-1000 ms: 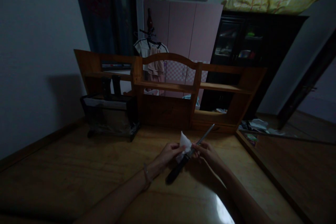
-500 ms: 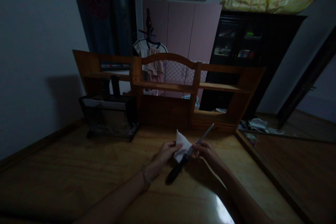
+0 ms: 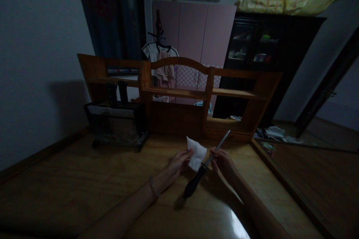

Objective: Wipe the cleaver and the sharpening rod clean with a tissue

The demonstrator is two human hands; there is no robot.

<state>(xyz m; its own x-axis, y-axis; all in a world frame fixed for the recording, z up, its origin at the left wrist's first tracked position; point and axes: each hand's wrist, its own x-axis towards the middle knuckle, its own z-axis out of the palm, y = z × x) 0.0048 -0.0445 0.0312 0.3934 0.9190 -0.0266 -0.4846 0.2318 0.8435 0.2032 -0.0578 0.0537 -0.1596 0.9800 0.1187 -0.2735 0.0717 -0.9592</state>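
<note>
Over the wooden tabletop (image 3: 117,179), my left hand (image 3: 178,163) pinches a folded white tissue (image 3: 198,152) between thumb and fingers. My right hand (image 3: 225,162) grips a sharpening steel (image 3: 193,186) by its thin metal rod, just beyond the guard. Its black handle points down and toward me, with the rod's tip slanting up to the right. The tissue lies close beside the guard, to the left of the rod. Whether they touch I cannot tell. The room is dim.
A black rack-like object (image 3: 116,121), partly wrapped in plastic, stands at the left rear. Along the back edge runs a wooden shelf unit (image 3: 179,92). A raised wooden edge (image 3: 283,177) borders the right side. Farther off stand a pink wardrobe (image 3: 192,33) and a dark cabinet (image 3: 283,48).
The tissue has come away from the rod toward the left and shows more of its face. The steel has shifted slightly right, its handle swinging right and a little steeper.
</note>
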